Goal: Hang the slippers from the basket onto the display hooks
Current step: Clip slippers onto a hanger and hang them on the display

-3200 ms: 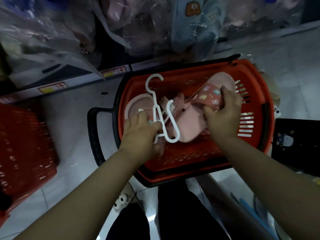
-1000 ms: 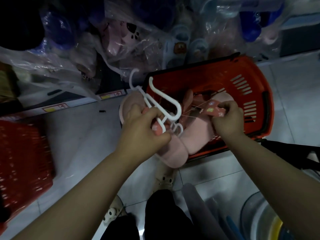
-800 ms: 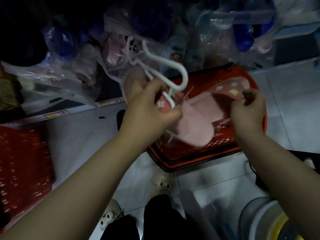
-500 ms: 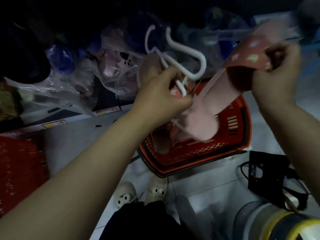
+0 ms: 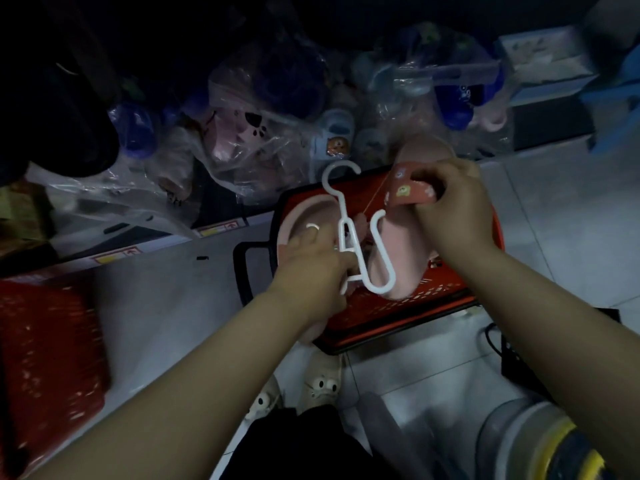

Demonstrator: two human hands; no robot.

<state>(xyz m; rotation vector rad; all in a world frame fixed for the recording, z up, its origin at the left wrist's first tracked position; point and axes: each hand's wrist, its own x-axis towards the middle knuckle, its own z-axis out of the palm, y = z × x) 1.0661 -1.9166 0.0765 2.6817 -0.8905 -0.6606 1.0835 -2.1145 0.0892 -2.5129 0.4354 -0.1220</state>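
Presently the pair of soft pink slippers (image 5: 391,258) sits on a white plastic hanger (image 5: 346,233), held just above the red slatted plastic basket (image 5: 398,306). At 9 o'clock the left hand (image 5: 311,271) grips the hanger's stem. At 1 o'clock the right hand (image 5: 453,209) pinches a patterned strap. This looks like the lift-out step; next the hanger's top hook must be raised to a display hook, none visible.

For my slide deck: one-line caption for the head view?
Left hand holds a white hanger, right hand pinches a pink slipper above the red basket.
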